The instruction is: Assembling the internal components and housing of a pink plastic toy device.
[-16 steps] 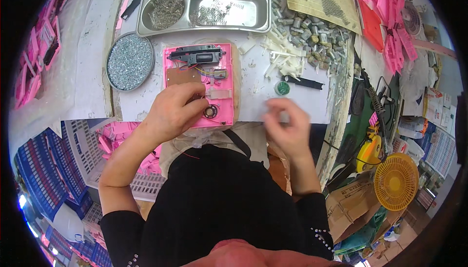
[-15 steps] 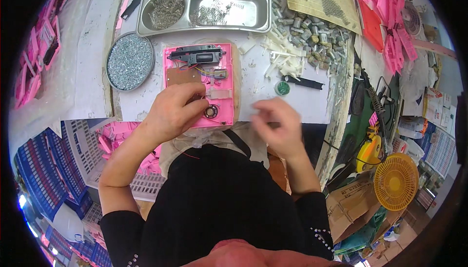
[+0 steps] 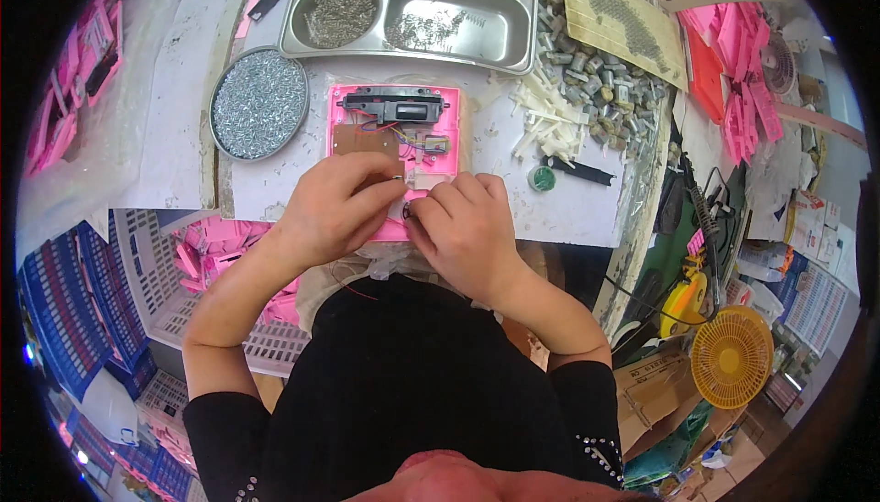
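Note:
A pink plastic housing (image 3: 445,165) lies in front of me at the table's edge. Across its far end sits a black plastic mechanism (image 3: 399,108). A brown board (image 3: 365,142), coloured wires and a small metal motor (image 3: 435,144) are inside it. My left hand (image 3: 341,204) bends over the housing's near left part, thumb and fingertips pinched together. From the right, my right hand (image 3: 469,227) reaches over the near part, its fingers curled and close to the left fingertips. Whatever either hand pinches is too small or hidden to name. The round dark part near the housing's front is mostly covered.
Beyond the housing stands a steel compartment tray (image 3: 412,60) of springs. A round dish of screws (image 3: 259,103) is on the left. To the right are white plastic parts (image 3: 555,121), metal cylinders (image 3: 600,80), a green-filled cap (image 3: 542,177) and a black strip (image 3: 582,172).
My right hand has come left from beside the housing and now meets the left hand over its near part. The left hand stays over the housing. The whole view has shifted slightly.

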The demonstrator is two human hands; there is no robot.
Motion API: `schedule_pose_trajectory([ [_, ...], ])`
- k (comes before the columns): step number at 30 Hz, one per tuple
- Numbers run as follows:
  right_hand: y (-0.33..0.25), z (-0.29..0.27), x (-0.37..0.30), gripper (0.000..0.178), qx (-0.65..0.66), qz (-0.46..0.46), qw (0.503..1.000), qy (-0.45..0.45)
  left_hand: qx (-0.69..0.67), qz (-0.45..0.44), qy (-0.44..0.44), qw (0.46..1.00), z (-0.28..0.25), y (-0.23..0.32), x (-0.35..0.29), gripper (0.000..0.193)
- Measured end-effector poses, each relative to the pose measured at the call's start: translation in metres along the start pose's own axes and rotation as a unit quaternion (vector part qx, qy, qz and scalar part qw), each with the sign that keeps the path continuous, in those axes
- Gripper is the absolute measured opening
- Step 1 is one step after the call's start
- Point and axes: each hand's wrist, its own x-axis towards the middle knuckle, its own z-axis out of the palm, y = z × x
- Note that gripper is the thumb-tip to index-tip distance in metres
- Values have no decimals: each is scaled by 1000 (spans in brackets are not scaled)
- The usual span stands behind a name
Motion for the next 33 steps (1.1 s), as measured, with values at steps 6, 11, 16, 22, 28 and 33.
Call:
schedule_pose_trajectory([
  [6,-1,0,3,17,-9,-10,999,-29,28,20,-20,999,3,-2,-1,36],
  [11,4,0,-7,17,48,-5,998,46,42,31,-5,999,3,-3,-6,42],
  [16,0,-1,0,24,32,0,998,61,44,28,-12,999,3,-6,-11,43],
  [22,36,-14,8,16,29,34,992,118,53,8,-47,997,-10,5,-6,46],
  [28,48,-5,25,12,34,109,986,120,136,17,14,990,7,5,38,41],
  [33,42,-6,33,19,-8,128,989,77,203,23,-16,979,6,-3,33,37],
])
